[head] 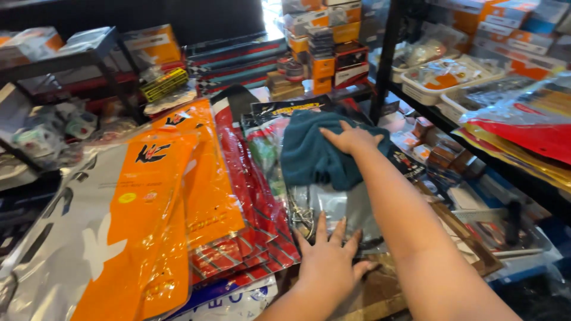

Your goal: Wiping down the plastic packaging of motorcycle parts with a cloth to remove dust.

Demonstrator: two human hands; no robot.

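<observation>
My right hand lies flat, fingers spread, on a dark teal cloth. The cloth rests on clear plastic packets with dark and grey goods inside. My left hand presses its spread fingers on the near end of those same packets, holding nothing. Left of both hands, flat red packets and orange packets lie overlapped in rows.
A large orange and silver bag fills the near left. Stacked orange and dark boxes stand at the back. A black metal shelf on the right carries white trays and plastic-wrapped goods. Small boxes sit below it.
</observation>
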